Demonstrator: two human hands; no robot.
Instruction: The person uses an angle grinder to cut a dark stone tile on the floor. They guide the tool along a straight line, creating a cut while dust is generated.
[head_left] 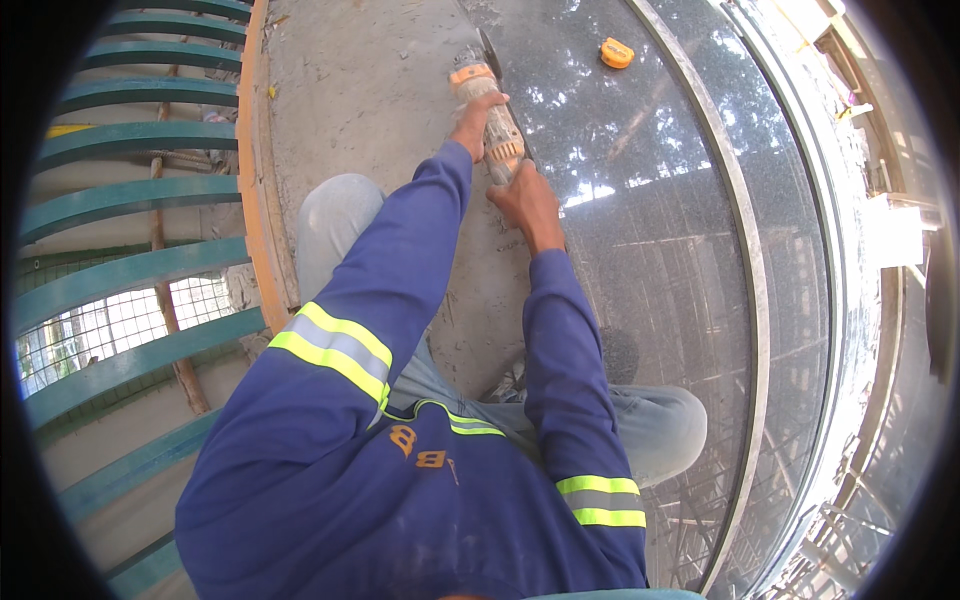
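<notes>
Both hands grip an angle grinder (487, 110) that lies along the left edge of a dark polished stone slab (640, 230). The left hand (476, 118) is wrapped around the tool's forward part near the orange guard; the right hand (527, 200) closes on its rear handle. The disc end touches the slab where it meets the dusty concrete floor (360, 90). An orange tape measure (617, 52) rests on the slab, well apart

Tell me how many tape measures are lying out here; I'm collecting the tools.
1. A yellow tape measure lies on the dark polished stone slab, beyond the angle grinder that both hands hold. Others may be hidden outside the view.
</notes>
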